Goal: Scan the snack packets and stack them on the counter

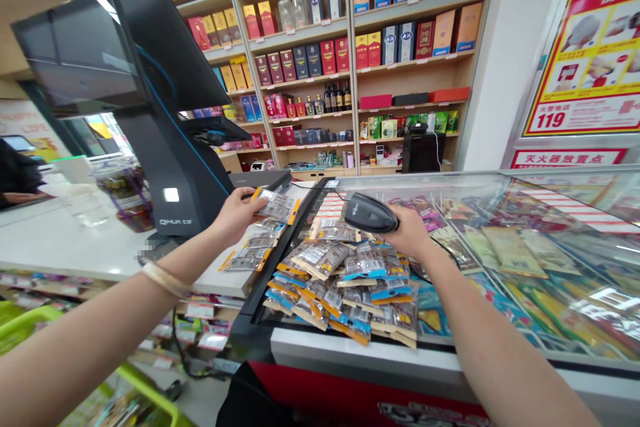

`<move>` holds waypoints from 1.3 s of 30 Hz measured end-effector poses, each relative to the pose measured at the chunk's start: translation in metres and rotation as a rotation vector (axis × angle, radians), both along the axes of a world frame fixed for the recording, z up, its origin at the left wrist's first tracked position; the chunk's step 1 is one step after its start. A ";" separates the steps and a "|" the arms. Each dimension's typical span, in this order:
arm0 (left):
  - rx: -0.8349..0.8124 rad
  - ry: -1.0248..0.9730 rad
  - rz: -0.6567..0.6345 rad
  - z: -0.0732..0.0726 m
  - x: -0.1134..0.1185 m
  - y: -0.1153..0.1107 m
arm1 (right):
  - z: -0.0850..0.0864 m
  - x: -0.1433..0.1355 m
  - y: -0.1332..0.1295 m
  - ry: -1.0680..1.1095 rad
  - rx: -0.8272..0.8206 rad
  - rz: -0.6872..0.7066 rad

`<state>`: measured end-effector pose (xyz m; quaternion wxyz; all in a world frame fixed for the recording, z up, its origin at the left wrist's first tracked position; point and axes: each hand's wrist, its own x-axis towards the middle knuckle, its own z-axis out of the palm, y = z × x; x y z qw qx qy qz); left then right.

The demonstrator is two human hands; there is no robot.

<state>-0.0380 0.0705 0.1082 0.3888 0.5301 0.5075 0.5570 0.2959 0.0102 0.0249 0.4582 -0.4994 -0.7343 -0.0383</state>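
Observation:
My left hand (239, 215) pinches the end of a clear snack packet (276, 205) with orange edges, held over a few similar packets (254, 247) lying on the white counter. In my right hand (407, 232) is a black handheld scanner (371, 212), its head pointing left toward the held packet. Below the scanner, a heap of small packets (345, 280) with orange, blue and cream edges covers the near left part of the freezer's glass top. The fingers of my right hand are partly hidden behind the scanner handle.
A black checkout terminal (175, 147) stands on the white counter (50, 240), beside stacked jars (123, 193). The glass-topped freezer (500, 180) extends right. A green basket (145, 390) is at lower left. Shelves of boxes (300, 33) line the back. A person's hand (23, 197) shows far left.

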 end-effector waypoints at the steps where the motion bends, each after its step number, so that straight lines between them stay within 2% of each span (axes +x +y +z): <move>1: -0.048 0.038 0.048 -0.002 -0.014 0.003 | 0.000 0.000 0.000 -0.007 0.004 -0.007; 4: -0.164 0.140 0.152 -0.017 -0.052 0.010 | 0.000 0.000 -0.001 -0.019 0.007 -0.026; 6: -0.249 0.194 0.209 -0.031 -0.069 0.014 | 0.000 0.000 -0.001 -0.019 0.002 -0.034; 9: -0.328 0.271 0.243 -0.051 -0.081 0.021 | -0.001 0.000 0.000 -0.016 0.002 -0.027; 11: -0.319 0.405 0.248 -0.061 -0.083 0.025 | -0.002 0.001 0.001 -0.013 0.002 -0.019; 16: -0.167 0.945 0.238 -0.069 -0.088 0.029 | -0.006 0.004 0.003 -0.009 -0.013 -0.022; 19: -0.156 1.108 0.258 -0.066 -0.086 0.028 | -0.007 0.005 0.004 -0.003 -0.009 -0.022; 22: -0.042 1.113 0.279 -0.058 -0.069 0.025 | -0.006 0.005 0.004 0.006 0.020 -0.035; 25: 0.170 0.934 0.047 -0.047 -0.033 0.019 | -0.006 0.006 0.004 0.016 0.046 -0.060; 28: 0.211 0.738 -0.188 -0.036 0.014 0.012 | -0.007 0.008 0.004 0.030 0.045 -0.064; 30: 0.185 0.707 -0.300 -0.031 0.041 0.008 | -0.008 0.008 0.005 0.036 0.037 -0.053; 33: 0.072 0.716 -0.354 -0.029 0.069 0.004 | -0.007 0.008 0.005 0.038 0.030 -0.030; 36: -0.055 0.646 -0.362 -0.029 0.079 0.001 | -0.006 0.008 0.005 0.034 0.038 -0.032; 39: -0.155 0.502 -0.411 -0.028 0.080 -0.002 | -0.006 0.007 0.005 0.024 0.039 -0.057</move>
